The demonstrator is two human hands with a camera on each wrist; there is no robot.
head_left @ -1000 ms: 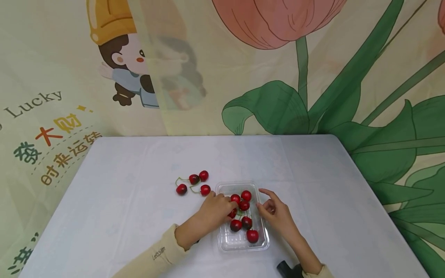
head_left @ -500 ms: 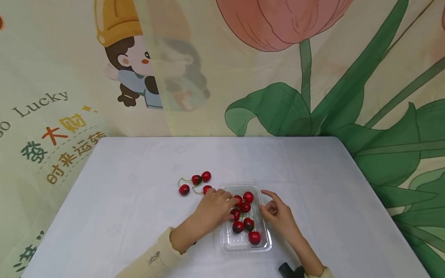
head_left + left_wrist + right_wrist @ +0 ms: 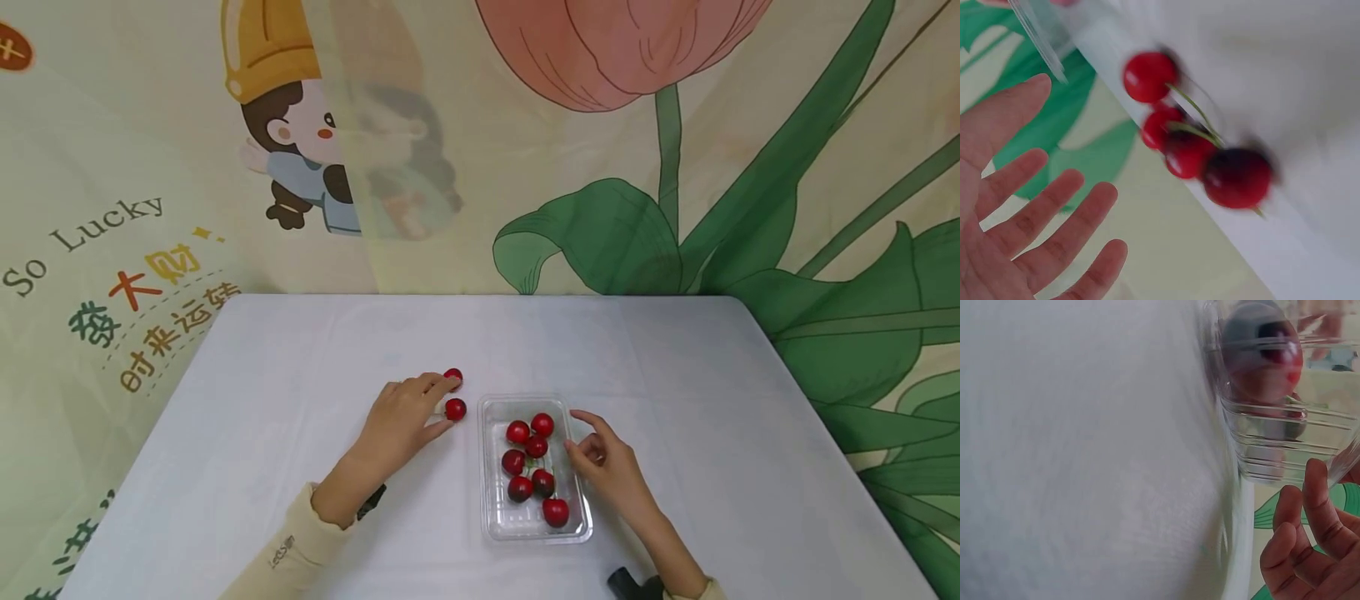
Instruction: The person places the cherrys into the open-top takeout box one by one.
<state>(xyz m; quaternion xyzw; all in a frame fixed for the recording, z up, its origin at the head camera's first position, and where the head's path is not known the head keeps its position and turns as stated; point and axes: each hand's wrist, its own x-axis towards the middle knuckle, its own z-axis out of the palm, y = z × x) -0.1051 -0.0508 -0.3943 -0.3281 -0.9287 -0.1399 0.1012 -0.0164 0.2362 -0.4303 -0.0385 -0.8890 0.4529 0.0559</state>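
Observation:
My left hand (image 3: pixel 403 415) is spread over the cherries on the cloth, partly hiding them from the head view. In the left wrist view its fingers are spread with nothing between them, beside several red cherries (image 3: pixel 1238 178) with green stems. Two of these, a nearer cherry (image 3: pixel 455 409) and a farther one (image 3: pixel 453 378), show past the fingers. My right hand (image 3: pixel 609 458) is at the right rim of a clear plastic tray (image 3: pixel 487 521), thumb and index finger apart at the edge, the other fingers bent. In the tray lie several cherries (image 3: pixel 556 512).
White cloth (image 3: pixel 300 350) covers the table, its back edge against a printed backdrop (image 3: pixel 420 258) of flowers and a cartoon figure. A black object (image 3: pixel 630 583) sits by the right wrist, at the bottom of the head view.
My left hand has left the tray and moved left over the loose cherries. The cherry it was touching now lies free in the tray. My right hand keeps its place at the rim.

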